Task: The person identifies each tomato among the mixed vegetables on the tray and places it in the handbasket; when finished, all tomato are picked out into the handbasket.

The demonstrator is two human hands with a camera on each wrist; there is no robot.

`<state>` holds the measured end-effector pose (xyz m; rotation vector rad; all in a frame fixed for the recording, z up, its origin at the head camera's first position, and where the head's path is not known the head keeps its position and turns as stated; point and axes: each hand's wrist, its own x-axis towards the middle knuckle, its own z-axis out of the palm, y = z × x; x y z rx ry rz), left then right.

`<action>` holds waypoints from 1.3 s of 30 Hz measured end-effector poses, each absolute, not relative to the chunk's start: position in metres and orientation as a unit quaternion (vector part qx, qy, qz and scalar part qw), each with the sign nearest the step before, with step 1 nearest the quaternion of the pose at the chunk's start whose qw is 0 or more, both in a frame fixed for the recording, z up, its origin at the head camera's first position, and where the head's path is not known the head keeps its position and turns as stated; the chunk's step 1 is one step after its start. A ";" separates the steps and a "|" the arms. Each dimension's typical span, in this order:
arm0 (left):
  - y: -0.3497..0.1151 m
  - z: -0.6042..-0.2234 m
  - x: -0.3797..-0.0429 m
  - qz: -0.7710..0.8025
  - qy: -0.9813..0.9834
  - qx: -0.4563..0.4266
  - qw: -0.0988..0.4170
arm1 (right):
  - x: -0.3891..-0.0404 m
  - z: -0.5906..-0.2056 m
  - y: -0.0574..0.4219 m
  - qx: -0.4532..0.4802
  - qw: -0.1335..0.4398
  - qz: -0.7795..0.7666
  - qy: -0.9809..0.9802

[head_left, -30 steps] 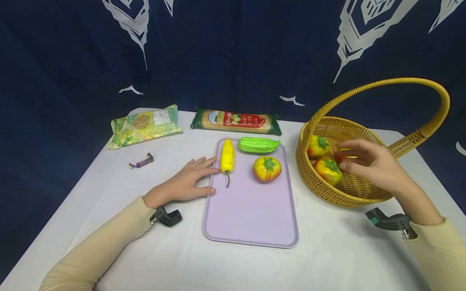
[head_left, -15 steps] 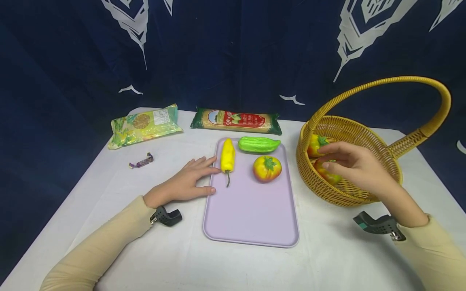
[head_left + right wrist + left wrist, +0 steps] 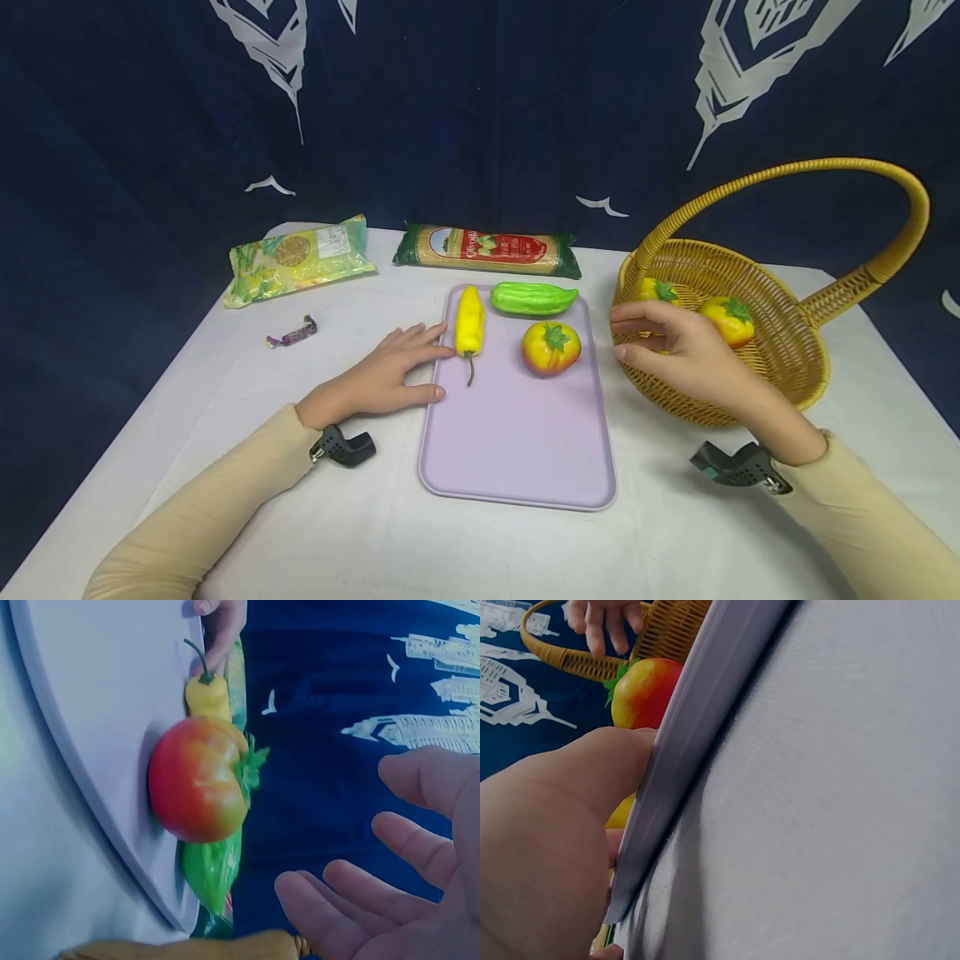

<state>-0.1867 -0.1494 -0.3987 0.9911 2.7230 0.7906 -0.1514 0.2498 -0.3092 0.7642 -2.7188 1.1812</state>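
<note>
My left hand (image 3: 397, 375) lies with straight fingers at the left edge of a lilac tray (image 3: 517, 450), its thumb and little finger over the rim. Near those fingertips is a yellow pepper (image 3: 469, 323) with a dark stem. A long green vegetable (image 3: 534, 299) lies across the tray's top, and a red-yellow tomato (image 3: 551, 348) sits below it. My right hand (image 3: 690, 354) hovers at the left rim of a wicker basket (image 3: 806, 375), fingers spread and holding nothing in the right wrist view. Two tomatoes show inside the basket, one tomato (image 3: 731, 321) right beside the hand.
The basket's tall handle (image 3: 787, 169) arches over it. Behind the tray lies a spaghetti pack (image 3: 487, 250). At the back left is a green-yellow bag (image 3: 300, 260), with a purple wrapped candy (image 3: 292, 332) in front of it.
My right hand has moved left from inside the basket to its left rim, uncovering the right-hand tomato there and hiding the front-left one. The left hand and tray have stayed put.
</note>
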 end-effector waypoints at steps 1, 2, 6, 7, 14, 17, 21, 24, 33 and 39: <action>-0.149 -0.399 -0.187 0.262 0.905 0.329 0.069 | -0.152 -0.310 0.248 0.249 0.036 0.382 -0.889; -0.149 -0.399 -0.187 0.262 0.905 0.329 0.070 | -0.152 -0.310 0.246 0.247 0.031 0.379 -0.891; -0.149 -0.400 -0.187 0.262 0.905 0.328 0.071 | -0.153 -0.313 0.236 0.238 0.006 0.381 -0.893; -0.150 -0.400 -0.187 0.262 0.905 0.328 0.071 | -0.153 -0.315 0.233 0.235 0.002 0.383 -0.893; -0.150 -0.402 -0.188 0.263 0.905 0.328 0.069 | -0.158 -0.329 0.215 0.210 -0.005 0.392 -0.896; -0.150 -0.403 -0.188 0.262 0.905 0.328 0.068 | -0.161 -0.334 0.210 0.195 -0.006 0.390 -0.900; -0.150 -0.403 -0.188 0.261 0.905 0.329 0.067 | -0.164 -0.339 0.204 0.191 -0.011 0.390 -0.901; -0.150 -0.402 -0.188 0.262 0.905 0.328 0.066 | -0.167 -0.343 0.201 0.196 -0.007 0.383 -0.903; -0.151 -0.403 -0.188 0.261 0.906 0.328 0.068 | -0.174 -0.354 0.192 0.192 0.005 0.350 -0.917; -0.150 -0.402 -0.188 0.260 0.905 0.330 0.067 | -0.179 -0.356 0.188 0.187 0.006 0.333 -0.924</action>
